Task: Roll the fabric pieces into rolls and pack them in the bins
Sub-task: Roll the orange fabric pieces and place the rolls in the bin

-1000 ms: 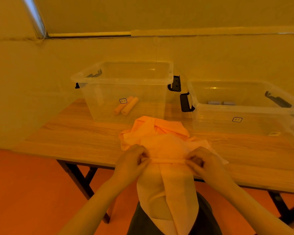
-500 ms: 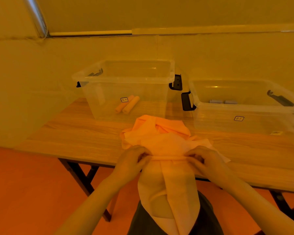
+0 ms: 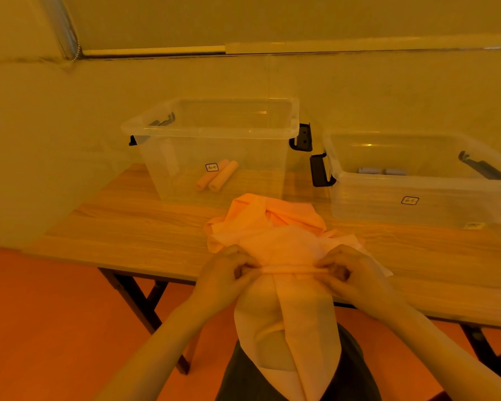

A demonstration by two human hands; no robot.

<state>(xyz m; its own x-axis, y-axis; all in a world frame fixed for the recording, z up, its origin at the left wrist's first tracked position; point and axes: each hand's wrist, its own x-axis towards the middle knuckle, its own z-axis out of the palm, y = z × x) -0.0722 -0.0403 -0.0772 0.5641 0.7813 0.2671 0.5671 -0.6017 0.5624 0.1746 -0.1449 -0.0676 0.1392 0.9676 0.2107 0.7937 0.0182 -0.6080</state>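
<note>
Fingers of both hands still pinch rolled fabric edge; roll barely thicker than second ago.

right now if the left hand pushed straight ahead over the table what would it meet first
Most likely the pile of orange fabric just beyond the left hand, which pinches one end of the started roll. The left bin stands farther back; depth is unclear.

Head-worn view, forward-down, close over table

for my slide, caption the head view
Both hands rolling orange fabric at table edge, before two clear bins.
</note>
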